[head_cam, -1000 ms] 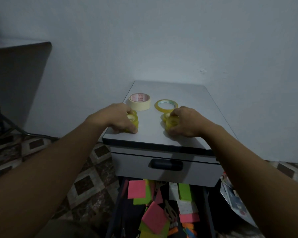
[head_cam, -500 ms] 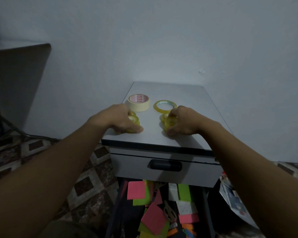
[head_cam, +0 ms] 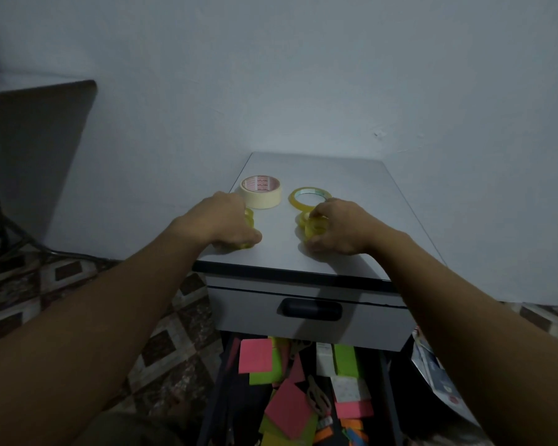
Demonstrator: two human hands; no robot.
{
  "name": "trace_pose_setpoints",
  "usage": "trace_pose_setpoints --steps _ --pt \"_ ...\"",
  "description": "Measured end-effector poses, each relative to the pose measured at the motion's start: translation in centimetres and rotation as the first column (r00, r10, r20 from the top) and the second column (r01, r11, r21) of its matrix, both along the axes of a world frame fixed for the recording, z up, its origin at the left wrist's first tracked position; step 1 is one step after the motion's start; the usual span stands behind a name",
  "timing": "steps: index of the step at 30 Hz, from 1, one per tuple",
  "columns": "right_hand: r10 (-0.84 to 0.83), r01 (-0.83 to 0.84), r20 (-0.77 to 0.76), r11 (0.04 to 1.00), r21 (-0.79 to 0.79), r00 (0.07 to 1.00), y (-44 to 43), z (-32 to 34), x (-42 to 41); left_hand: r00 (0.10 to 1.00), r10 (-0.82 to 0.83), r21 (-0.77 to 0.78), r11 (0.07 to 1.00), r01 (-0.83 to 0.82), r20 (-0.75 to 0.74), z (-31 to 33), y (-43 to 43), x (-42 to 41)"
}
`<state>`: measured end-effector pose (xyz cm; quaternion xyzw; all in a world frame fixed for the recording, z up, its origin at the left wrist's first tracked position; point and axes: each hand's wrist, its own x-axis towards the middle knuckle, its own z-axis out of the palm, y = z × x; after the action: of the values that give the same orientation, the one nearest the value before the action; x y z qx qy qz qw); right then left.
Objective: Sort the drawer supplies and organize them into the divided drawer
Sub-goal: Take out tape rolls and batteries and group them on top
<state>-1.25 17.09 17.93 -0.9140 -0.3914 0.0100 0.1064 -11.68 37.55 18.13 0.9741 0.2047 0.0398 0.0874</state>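
Yellow small tape rolls sit under my left grip, whose fingers curl down over them on the cabinet's grey surface. My right grip is curled round a second clutch of rolls, thumb and fingers pinching them. Just beyond my left knuckles a cream masking tape roll lies flat. Just beyond my right knuckles is a thin yellowish tape ring, and the two are apart from each other.

I judge that the tapes are being gathered up here as one group, and that the sorting is at an early stage. The top drawer is closed, its black handle untouched. Below it the lower drawer stands pulled out, a jumble of pink and green sticky notes and other small bits I cannot make out. I see no dividers in it. Nearly everything is left to do: the notes need sorting and the tapes need placing in a compartment.
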Motion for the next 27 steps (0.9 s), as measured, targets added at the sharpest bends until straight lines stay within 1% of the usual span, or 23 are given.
trace_pose_setpoints --steps 3,7,18,27 --pt "-0.007 0.007 -0.025 1.000 -0.001 1.000 0.03 0.05 -0.01 1.000 -0.017 -0.001 1.000 0.017 0.006 -0.28 0.29 -0.11" --pt "-0.028 0.028 -0.018 0.999 -0.032 0.999 0.21 0.25 0.01 1.000 -0.032 -0.020 0.999 0.032 0.000 -0.41 0.75 -0.17" --pt "-0.028 0.028 -0.013 0.999 -0.041 1.000 0.09 0.17 -0.06 0.999 -0.040 -0.009 0.999 0.040 0.019 -0.67 0.73 -0.31" --pt "-0.016 0.016 0.015 1.000 -0.008 1.000 0.09 -0.15 -0.20 0.999 -0.044 0.060 0.997 0.043 0.007 -0.43 0.22 -0.51"
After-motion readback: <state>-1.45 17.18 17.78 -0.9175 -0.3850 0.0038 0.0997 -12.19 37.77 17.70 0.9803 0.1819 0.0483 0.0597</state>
